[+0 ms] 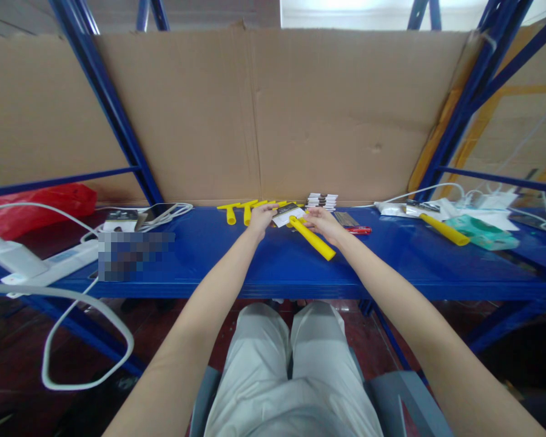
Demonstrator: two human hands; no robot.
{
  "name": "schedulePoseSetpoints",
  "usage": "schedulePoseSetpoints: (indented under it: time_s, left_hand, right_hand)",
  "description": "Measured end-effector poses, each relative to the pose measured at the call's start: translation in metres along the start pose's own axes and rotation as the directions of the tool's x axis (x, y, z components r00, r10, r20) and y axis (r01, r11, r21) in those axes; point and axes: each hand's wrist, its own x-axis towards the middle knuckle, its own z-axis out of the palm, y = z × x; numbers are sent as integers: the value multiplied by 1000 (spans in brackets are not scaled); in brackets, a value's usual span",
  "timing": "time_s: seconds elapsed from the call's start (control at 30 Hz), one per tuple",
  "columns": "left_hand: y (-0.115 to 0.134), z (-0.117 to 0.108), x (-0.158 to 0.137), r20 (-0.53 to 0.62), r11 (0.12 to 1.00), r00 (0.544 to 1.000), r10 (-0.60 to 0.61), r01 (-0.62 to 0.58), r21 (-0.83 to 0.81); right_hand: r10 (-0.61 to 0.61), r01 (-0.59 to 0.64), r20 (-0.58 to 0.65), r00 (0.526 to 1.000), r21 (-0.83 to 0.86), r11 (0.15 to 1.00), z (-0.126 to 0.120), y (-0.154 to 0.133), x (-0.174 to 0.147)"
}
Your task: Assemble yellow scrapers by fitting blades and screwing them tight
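My left hand (261,220) pinches the left side of a small black-and-white printed card (288,213). At the card's right end, my right hand (321,221) closes its fingers on the edge. A yellow tool with a thick round handle (316,241) lies against the card, its handle slanting toward me and to the right; its head is partly hidden by the card and fingers. Behind my hands several yellow T-shaped tools (231,215) are lined up on the blue bench (200,255). Just beyond my right hand are a stack of cards (323,201) and a red-handled tool (359,230).
Thin grey strips (346,218) lie beside the red tool. On the right are another yellow-handled tool (446,229) and a green plastic packet (489,232). A white power strip (54,264), cables and a red bag (40,209) occupy the left. A cardboard panel (277,115) stands behind the bench.
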Motion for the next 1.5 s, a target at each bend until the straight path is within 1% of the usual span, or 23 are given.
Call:
schedulePoseSetpoints:
  time_s: [0.2, 0.3, 0.37, 0.43, 0.6, 0.7, 0.83, 1.07, 1.27, 1.4, 1.5]
  left_hand:
    - [0, -2, 2, -43, 999, 999, -21, 19, -44]
    - [-1, -2, 3, -44, 998, 999, -22, 19, -60]
    - [-1, -2, 3, -22, 999, 999, -27, 26, -36]
    - [0, 0, 1, 6, 1000, 1000, -24, 24, 8]
    - [4, 1, -5, 23, 995, 1000, -16, 14, 102]
    - [5, 2, -7, 17, 997, 1000, -2, 1, 79]
    - [8, 2, -11, -2, 999, 1000, 8, -7, 38]
    - [11, 3, -15, -51, 998, 999, 14, -11, 57]
    - [10, 0, -10, -140, 1000, 990, -15, 14, -8]
    - [12, -2, -10, -131, 997, 990, -48, 39, -69]
    - [13, -2, -11, -115, 996, 992, -43, 34, -85]
  right_hand:
    - [-45, 47, 37, 998, -71, 996, 2, 4, 0]
    - [-32, 42, 137, 990, -72, 997, 4, 3, -5]
    - [-8, 25, 210, 978, -79, 997, 5, 2, -10]
    - [-3, 29, 245, 970, -102, 994, 6, 2, -13]
    - [-60, 106, 278, 959, -155, 982, 6, 2, -14]
    - [-108, 168, 317, 942, -169, 971, 5, 2, -13]
    - [-95, 174, 375, 922, -181, 968, 6, 2, -13]
    - [-67, 159, 367, 928, -227, 961, 7, -1, -16]
    - [-60, 159, 353, 934, -259, 953, 8, -1, -13]
    - [-85, 170, 327, 941, -241, 956, 7, 1, -9]
    - [-109, 182, 296, 949, -231, 956, 6, 0, -7]
